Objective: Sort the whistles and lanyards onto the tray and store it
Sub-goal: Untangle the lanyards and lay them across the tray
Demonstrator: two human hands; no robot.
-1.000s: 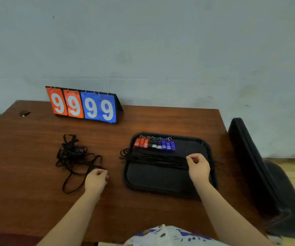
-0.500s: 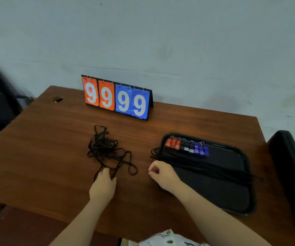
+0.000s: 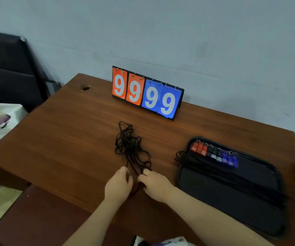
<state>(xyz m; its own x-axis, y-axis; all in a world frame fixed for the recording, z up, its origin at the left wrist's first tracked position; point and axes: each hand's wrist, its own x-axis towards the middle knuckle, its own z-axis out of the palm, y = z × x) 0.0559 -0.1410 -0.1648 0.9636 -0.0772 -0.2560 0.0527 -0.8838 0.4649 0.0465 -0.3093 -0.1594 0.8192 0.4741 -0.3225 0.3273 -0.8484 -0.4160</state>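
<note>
**A:** What could go wrong from here?

**B:** The tangle of black cord lanyards (image 3: 130, 148) on the brown wooden table (image 3: 63, 139) is looped over itself many times. If one strand is pulled hard, I judge the knot will tighten or the whole clump will drag along (neither helps the sorting).

**A:** Is the tray at risk?

**B:** Possibly. The black rectangular plastic tray (image 3: 223, 206) sits well to the right of the tangle. It holds a row of small red, grey and blue plastic whistles (image 3: 214, 154) by its far rim. The straightened black lanyards (image 3: 214, 172) lie across it, with their looped ends hanging over its left rim. A dragged clump could snag those ends.

**A:** Where is the tangle relative to the fingers?

**B:** Its near end runs down between the two hands. The left hand (image 3: 119, 185) is at its left and the right hand (image 3: 153, 185) at its right. Both hands have their fingers curled in against the strands. I cannot tell whether either hand has a cord pinched, because the strands vanish between them.
</note>
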